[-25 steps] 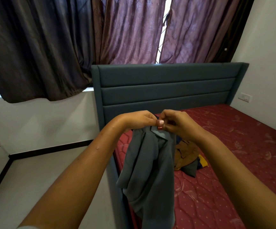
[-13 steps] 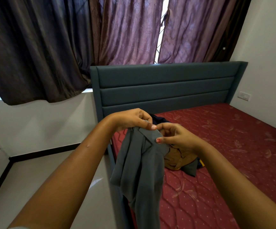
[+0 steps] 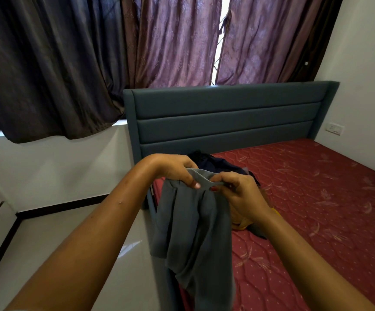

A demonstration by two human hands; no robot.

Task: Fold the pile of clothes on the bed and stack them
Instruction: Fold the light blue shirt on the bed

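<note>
The left hand [image 3: 177,169] and the right hand [image 3: 238,191] were held close together in front of the headboard [image 3: 227,115], below its left half. Each pinched the top edge of a grey garment [image 3: 193,232] between thumb and curled fingers, with a short band of fabric stretched between the two grips. The garment hung loose and crumpled from that edge, dropping away from the headboard towards the camera, over the line where the red mattress [image 3: 316,198] met the pale floor [image 3: 58,243]. It touched neither of them as far as could be seen, and its lower end ran out of view. The pile of clothes [image 3: 218,162] lay on the mattress close to the foot of the headboard, near its left end. Dark blue pieces lay nearest the headboard, and a yellow-brown piece [image 3: 240,225] peeked out further from it, partly hidden behind the right wrist. Purple and dark curtains [image 3: 170,41] hung above and behind the headboard, and a wall socket [image 3: 334,129] sat just past its right end.
</note>
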